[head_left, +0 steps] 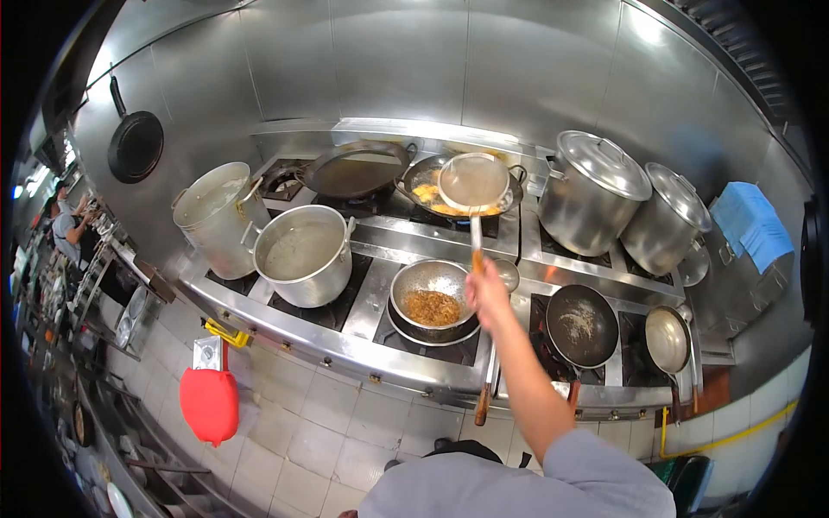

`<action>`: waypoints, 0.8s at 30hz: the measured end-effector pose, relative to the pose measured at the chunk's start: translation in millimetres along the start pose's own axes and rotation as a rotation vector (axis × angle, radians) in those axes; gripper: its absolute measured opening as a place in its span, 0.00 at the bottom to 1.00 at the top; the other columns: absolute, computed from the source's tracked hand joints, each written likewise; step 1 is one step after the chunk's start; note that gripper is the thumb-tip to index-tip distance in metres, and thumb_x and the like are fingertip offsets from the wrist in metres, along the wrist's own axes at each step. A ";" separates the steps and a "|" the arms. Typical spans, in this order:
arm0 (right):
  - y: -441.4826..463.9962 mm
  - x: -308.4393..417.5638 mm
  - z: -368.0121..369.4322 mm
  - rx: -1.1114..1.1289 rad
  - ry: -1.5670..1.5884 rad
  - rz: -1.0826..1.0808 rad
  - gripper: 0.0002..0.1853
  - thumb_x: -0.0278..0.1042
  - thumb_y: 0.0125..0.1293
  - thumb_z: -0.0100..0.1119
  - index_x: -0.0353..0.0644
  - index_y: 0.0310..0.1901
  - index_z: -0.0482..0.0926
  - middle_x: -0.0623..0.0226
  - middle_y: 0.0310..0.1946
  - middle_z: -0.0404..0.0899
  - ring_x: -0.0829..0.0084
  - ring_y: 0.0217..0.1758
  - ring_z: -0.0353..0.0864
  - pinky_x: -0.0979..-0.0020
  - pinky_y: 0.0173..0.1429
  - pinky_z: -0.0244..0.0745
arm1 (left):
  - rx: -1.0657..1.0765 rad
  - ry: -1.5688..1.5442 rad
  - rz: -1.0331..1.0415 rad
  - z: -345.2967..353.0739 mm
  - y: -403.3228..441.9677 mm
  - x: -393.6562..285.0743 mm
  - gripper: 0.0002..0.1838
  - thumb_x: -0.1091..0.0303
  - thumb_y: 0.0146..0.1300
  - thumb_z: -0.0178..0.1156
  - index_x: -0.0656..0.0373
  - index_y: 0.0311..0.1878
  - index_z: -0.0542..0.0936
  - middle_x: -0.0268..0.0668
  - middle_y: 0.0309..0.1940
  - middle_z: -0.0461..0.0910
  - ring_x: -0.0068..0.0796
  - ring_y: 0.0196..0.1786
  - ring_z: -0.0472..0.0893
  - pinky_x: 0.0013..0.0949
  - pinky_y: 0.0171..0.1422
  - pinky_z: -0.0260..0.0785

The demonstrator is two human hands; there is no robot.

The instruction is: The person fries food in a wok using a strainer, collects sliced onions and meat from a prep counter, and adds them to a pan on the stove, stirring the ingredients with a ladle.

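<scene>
My right hand (489,298) reaches forward over the stove, its fingers wrapped round the wooden handle of a round mesh strainer (474,181). The strainer's bowl is above a dark two-handled wok (513,200), in which yellow-orange pieces of food (427,192) show; the strainer hides part of them. Left of my right hand, a metal bowl (413,283) with brown, crumbly food (433,307) sits in a pan on the front burner. A ladle (506,275) lies just beside my wrist. My left hand is out of sight.
Two large open pots (300,255) (213,205) stand on the left, with a wide dark pan (357,173) behind. Lidded stockpots (596,194) (665,220) are at the back right. Two frying pans (582,326) (667,340) sit front right. A red object (208,406) stands left; a person (69,231) is farther off.
</scene>
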State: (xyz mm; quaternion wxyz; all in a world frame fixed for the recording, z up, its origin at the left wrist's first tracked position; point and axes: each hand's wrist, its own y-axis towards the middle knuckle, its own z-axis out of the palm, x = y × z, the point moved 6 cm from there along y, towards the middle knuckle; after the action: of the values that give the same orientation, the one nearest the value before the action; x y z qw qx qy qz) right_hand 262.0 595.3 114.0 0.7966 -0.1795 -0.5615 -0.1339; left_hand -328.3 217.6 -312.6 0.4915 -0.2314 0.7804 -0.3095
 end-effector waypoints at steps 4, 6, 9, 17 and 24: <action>-124.2 -66.9 14.1 0.023 0.262 0.247 0.26 0.25 0.62 0.48 0.51 0.62 0.62 0.73 0.27 0.69 0.80 0.20 0.66 0.78 0.17 0.57 | 0.001 0.374 0.222 -7.5 33.7 -27.2 0.14 0.62 0.62 0.56 0.59 0.48 0.78 0.42 0.40 0.81 0.36 0.41 0.81 0.34 0.46 0.73; -148.6 -82.2 19.6 0.119 0.352 0.339 0.26 0.25 0.61 0.47 0.50 0.62 0.63 0.71 0.29 0.69 0.79 0.21 0.64 0.78 0.20 0.57 | -0.066 -0.023 -0.093 -12.5 -18.7 -115.0 0.14 0.62 0.61 0.57 0.60 0.46 0.79 0.42 0.39 0.82 0.33 0.41 0.81 0.31 0.48 0.72; -149.1 -87.2 22.9 0.153 0.406 0.440 0.14 0.27 0.62 0.47 0.44 0.51 0.68 0.70 0.33 0.74 0.80 0.24 0.64 0.77 0.24 0.59 | 0.066 -0.095 -0.102 -17.7 17.2 -105.2 0.19 0.59 0.63 0.55 0.58 0.54 0.72 0.41 0.42 0.79 0.38 0.35 0.80 0.39 0.31 0.72; -160.8 -129.3 -11.1 0.207 0.283 0.476 0.19 0.44 0.68 0.53 0.41 0.53 0.68 0.62 0.42 0.79 0.70 0.37 0.79 0.67 0.39 0.76 | 0.088 -0.060 -0.109 -47.9 25.2 -106.8 0.15 0.59 0.65 0.54 0.55 0.52 0.74 0.36 0.38 0.79 0.31 0.32 0.77 0.33 0.28 0.66; -172.1 -208.7 -130.0 -0.446 -1.174 -0.096 0.33 0.36 0.47 0.73 0.35 0.51 0.65 0.47 0.46 0.74 0.50 0.46 0.77 0.63 0.50 0.74 | 0.094 0.098 0.010 -72.5 19.7 -81.9 0.15 0.63 0.64 0.54 0.67 0.45 0.80 0.43 0.36 0.83 0.30 0.37 0.81 0.32 0.43 0.74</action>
State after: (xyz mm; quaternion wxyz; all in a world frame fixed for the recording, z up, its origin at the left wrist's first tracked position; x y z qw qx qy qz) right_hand 231.0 386.1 -99.0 0.2921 -0.3595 -0.8712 -0.1626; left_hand -361.9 304.4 -251.9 0.4644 -0.1886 0.7895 -0.3541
